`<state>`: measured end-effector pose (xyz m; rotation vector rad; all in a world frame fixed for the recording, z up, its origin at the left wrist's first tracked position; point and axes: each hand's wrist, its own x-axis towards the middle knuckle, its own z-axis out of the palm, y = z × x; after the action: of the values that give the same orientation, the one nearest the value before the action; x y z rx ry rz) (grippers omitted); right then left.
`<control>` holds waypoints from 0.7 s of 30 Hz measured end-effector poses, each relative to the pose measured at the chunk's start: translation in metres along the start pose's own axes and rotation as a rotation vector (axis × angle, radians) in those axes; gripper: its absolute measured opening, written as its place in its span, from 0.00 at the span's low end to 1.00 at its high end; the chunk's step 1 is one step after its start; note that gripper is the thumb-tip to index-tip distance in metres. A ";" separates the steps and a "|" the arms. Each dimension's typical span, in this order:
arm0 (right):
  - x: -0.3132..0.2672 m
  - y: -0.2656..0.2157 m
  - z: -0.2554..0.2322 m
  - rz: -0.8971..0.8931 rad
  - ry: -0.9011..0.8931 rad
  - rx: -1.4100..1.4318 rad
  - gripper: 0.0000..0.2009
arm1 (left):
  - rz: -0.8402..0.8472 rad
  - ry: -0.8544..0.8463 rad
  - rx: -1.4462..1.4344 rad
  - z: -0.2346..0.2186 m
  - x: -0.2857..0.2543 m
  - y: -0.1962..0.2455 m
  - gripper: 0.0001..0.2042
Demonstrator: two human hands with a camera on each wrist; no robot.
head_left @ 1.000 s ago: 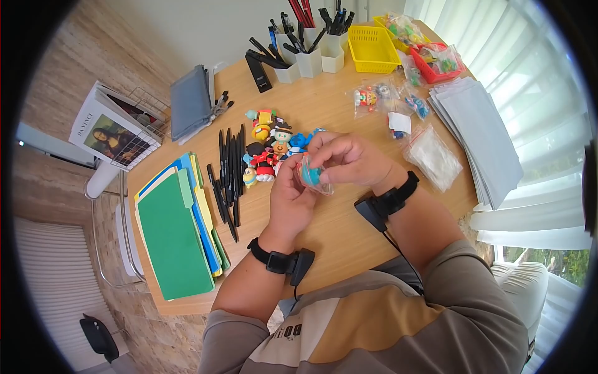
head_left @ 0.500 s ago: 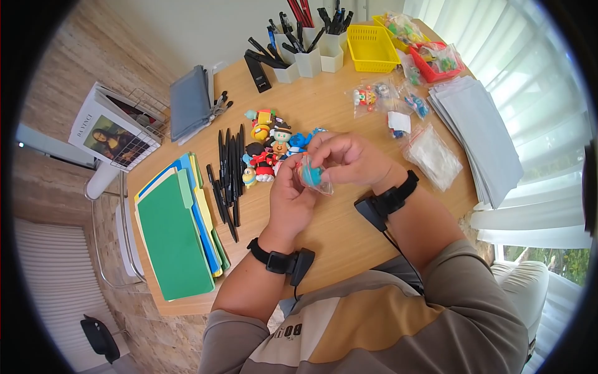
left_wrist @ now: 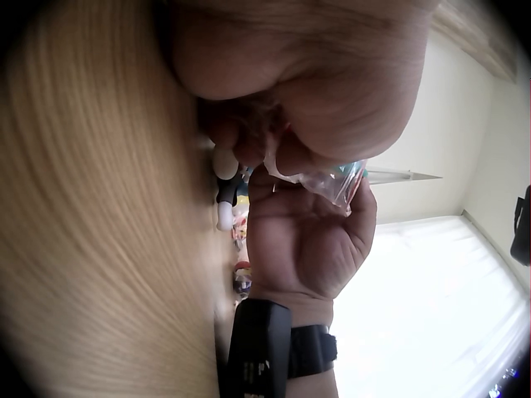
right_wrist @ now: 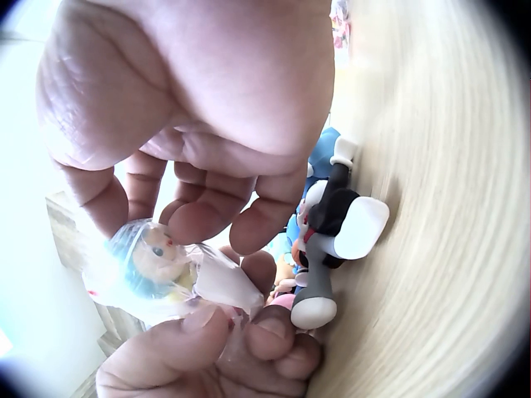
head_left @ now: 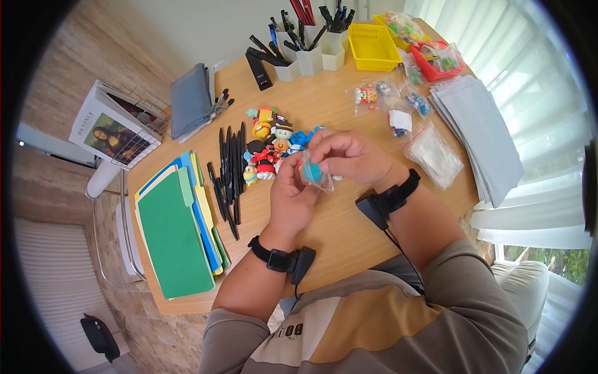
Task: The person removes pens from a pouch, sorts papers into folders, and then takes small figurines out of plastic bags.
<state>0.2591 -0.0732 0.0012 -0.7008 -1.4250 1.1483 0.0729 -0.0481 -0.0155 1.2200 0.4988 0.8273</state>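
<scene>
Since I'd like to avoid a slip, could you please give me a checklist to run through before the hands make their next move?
1. Left hand secure on the clear bag: ok, fingers pinch it.
2. Right hand on the bag too: ok, its fingertips touch the plastic.
3. Blue-haired figure free of plastic: not ok, the bag wraps it.
4. Bag's opening unsealed: cannot tell, fingers hide part of its edge.
5. Bare tabletop near the hands: ok.
6. Larger-looking, uncovered yellow basket empty: ok.

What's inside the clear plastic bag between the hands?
A small figure with a pale face, light blue on its head. Fingers and crumpled plastic hide its lower part.
</scene>
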 end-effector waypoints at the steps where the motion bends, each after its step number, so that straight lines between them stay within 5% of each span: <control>1: 0.000 0.001 0.000 -0.004 0.002 0.004 0.05 | -0.020 -0.010 -0.019 -0.001 0.000 0.001 0.25; 8: -0.001 0.004 0.004 0.066 0.005 0.247 0.13 | -0.010 0.002 -0.053 0.002 0.001 0.001 0.23; 21: 0.001 0.001 0.006 0.116 0.052 -0.085 0.21 | 0.018 -0.019 -0.022 -0.001 0.001 -0.002 0.20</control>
<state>0.2532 -0.0740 0.0015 -0.8771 -1.4101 1.1559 0.0731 -0.0472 -0.0173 1.2123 0.4635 0.8337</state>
